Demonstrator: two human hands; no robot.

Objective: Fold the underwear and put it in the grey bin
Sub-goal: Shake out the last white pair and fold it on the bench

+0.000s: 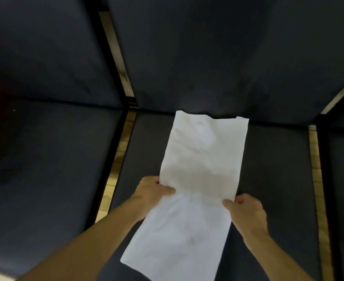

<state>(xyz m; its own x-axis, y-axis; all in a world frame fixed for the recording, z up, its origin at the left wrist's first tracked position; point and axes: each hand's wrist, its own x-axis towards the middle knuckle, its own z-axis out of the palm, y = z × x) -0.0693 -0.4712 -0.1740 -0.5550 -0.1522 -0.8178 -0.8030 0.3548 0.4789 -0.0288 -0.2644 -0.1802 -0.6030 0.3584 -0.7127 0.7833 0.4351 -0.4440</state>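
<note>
Evidently mid-fold: the left hand and right hand each pinch an edge of the long white cloth underwear; no grey bin visible.

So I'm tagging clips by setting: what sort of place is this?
Probably a lounge or waiting area: dark cushioned seats in a row, tiled floor in the gaps. Both hands, left and right, hold a white cloth there.
</note>
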